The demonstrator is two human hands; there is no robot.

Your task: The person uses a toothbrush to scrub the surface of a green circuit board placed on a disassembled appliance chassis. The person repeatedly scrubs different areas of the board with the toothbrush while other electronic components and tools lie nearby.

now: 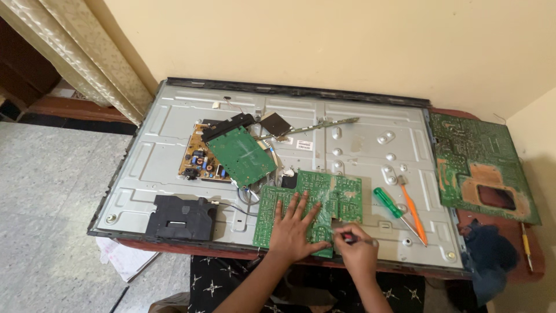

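1. The bench (524,232) carries a large metal back panel of a flat screen (174,116), lying face down with its long axis running left to right, its near edge just in front of the person.
2. A separate large green circuit board (463,150) lies off the panel's right end, on the bench, well apart from both hands.
3. The green circuit board (341,194) under the hands lies flat on the panel near its front edge, long axis left to right. It extends away from the person and to both sides of the left hand, with its near right corner closest to the right hand.
4. A black speaker box (180,217) sits on the panel to the left of that board; a tilted green board (243,155) rests farther back over a brown power board (197,157).
5. The left hand (292,229) lies palm down on the board, fingers (292,206) spread and released, pressing it flat rather than gripping.
6. The right hand (359,249) sits just beside the board's near right corner, fingers clenched around a small red-handled tool (348,237) whose tip points left toward the board's edge. This hand is the nearer one to that corner.
7. A green-handled screwdriver (387,203) and an orange-handled one (414,214) lie on the panel to the right, near the right hand but untouched.
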